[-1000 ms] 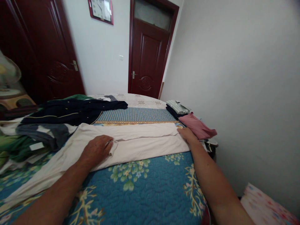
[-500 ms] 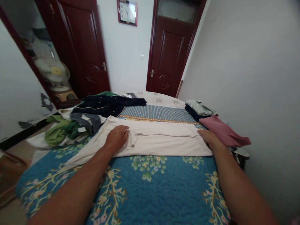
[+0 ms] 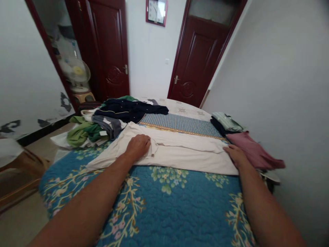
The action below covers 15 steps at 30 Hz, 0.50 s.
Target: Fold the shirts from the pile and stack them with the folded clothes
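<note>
A cream-coloured garment lies across the blue flowered bedcover, folded into a long strip with a fold line along its length. My left hand rests on its left part, beside a short sleeve, with the fingers curled together on the cloth; the fingertips are partly hidden. At the strip's right end my right hand has its fingers closed on the edge of the cloth. To the left of my left hand, the garment spreads into a wider, slanted part.
Dark blue clothing and green clothing lie heaped at the back left. A pink folded garment and a striped folded one sit at the right edge by the wall. A wooden chair stands at the left.
The view has turned slightly left and tilted, so the scene sits further right. Both hands remain at about the same places on the cream garment.
</note>
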Each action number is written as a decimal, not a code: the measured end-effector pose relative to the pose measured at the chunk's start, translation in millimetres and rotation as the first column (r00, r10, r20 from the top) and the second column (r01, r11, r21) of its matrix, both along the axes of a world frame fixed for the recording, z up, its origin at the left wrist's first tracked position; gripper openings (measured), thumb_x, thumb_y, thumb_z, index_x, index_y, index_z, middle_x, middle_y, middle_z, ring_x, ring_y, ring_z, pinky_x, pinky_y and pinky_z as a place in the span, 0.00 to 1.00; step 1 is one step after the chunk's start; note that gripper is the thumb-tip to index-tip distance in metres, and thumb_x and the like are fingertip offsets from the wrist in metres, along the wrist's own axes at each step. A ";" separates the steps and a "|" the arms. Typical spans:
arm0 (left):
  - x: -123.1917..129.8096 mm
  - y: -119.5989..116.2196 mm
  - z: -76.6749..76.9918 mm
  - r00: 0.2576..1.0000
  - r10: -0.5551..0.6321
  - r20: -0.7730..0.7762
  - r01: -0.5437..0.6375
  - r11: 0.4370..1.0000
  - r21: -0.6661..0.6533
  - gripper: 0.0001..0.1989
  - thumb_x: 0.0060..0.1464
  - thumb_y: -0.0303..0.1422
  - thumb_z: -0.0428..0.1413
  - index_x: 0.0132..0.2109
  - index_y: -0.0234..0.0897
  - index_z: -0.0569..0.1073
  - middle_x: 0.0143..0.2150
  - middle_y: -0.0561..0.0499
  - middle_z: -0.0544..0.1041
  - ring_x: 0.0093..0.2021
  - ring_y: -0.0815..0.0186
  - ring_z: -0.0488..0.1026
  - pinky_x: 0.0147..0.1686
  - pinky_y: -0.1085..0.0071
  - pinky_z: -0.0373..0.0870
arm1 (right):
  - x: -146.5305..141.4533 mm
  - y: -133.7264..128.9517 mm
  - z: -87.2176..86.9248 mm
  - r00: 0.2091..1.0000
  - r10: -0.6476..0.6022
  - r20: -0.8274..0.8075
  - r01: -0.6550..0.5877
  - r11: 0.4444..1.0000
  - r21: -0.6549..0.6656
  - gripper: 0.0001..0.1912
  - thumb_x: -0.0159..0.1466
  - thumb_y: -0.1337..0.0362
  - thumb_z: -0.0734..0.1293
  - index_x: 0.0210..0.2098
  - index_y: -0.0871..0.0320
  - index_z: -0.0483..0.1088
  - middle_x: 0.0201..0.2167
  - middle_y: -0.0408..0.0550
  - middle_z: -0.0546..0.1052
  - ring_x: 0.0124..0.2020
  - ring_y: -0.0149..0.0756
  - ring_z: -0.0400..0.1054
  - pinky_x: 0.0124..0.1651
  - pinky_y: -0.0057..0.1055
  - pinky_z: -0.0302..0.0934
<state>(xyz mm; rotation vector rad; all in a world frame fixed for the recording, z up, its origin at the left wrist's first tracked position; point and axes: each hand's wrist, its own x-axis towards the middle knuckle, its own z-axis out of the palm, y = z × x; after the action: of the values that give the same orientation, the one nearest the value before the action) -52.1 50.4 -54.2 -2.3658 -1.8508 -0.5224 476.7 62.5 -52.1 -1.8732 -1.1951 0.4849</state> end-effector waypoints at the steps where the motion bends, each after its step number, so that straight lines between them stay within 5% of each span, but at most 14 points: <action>1: -1.1 2.5 -1.4 1.000 -0.007 -0.001 0.007 1.000 -0.001 0.18 0.70 0.37 0.48 0.53 0.37 0.81 0.51 0.41 0.83 0.53 0.53 0.77 0.53 0.59 0.71 | -1.3 0.6 1.6 1.000 -0.018 0.011 0.018 1.000 -0.014 0.21 0.56 0.60 0.70 0.45 0.66 0.80 0.33 0.56 0.83 0.31 0.43 0.77 0.35 0.34 0.70; 5: -3.6 7.8 -3.5 0.999 -0.034 -0.001 0.034 0.999 0.003 0.19 0.69 0.38 0.48 0.54 0.37 0.81 0.51 0.41 0.83 0.54 0.51 0.77 0.52 0.59 0.71 | -10.7 5.4 14.8 0.993 -0.030 0.116 0.031 1.000 -0.004 0.20 0.56 0.61 0.69 0.45 0.64 0.80 0.39 0.54 0.84 0.38 0.43 0.77 0.42 0.33 0.70; 8: -3.8 6.6 -2.7 0.999 -0.040 -0.002 0.040 0.999 0.011 0.19 0.69 0.37 0.48 0.54 0.37 0.81 0.51 0.41 0.83 0.53 0.51 0.77 0.52 0.59 0.71 | -37.3 8.2 34.3 0.931 0.058 0.362 -0.074 0.997 0.031 0.18 0.62 0.61 0.66 0.47 0.62 0.80 0.44 0.54 0.84 0.44 0.43 0.77 0.49 0.34 0.67; 11: -3.6 5.3 -2.6 0.999 -0.038 0.002 0.038 0.999 0.021 0.19 0.69 0.37 0.48 0.54 0.36 0.81 0.51 0.41 0.83 0.54 0.51 0.77 0.53 0.59 0.71 | -83.8 13.2 52.6 0.785 0.104 0.611 -0.116 0.993 -0.020 0.17 0.66 0.64 0.63 0.50 0.62 0.78 0.46 0.57 0.83 0.47 0.45 0.76 0.52 0.35 0.65; 15: -3.8 4.6 -3.5 0.999 -0.035 0.005 0.035 0.999 0.023 0.19 0.70 0.38 0.48 0.53 0.37 0.81 0.51 0.41 0.83 0.54 0.52 0.77 0.53 0.60 0.71 | -160.9 21.8 56.6 0.697 0.188 0.692 -0.170 0.981 -0.095 0.16 0.69 0.68 0.63 0.52 0.61 0.77 0.49 0.60 0.82 0.51 0.45 0.76 0.55 0.33 0.63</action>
<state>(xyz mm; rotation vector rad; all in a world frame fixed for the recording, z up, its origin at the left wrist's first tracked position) -55.9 55.0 -57.7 -2.3879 -1.7987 -0.5505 315.8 84.4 4.5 -2.0348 -1.8878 -0.1614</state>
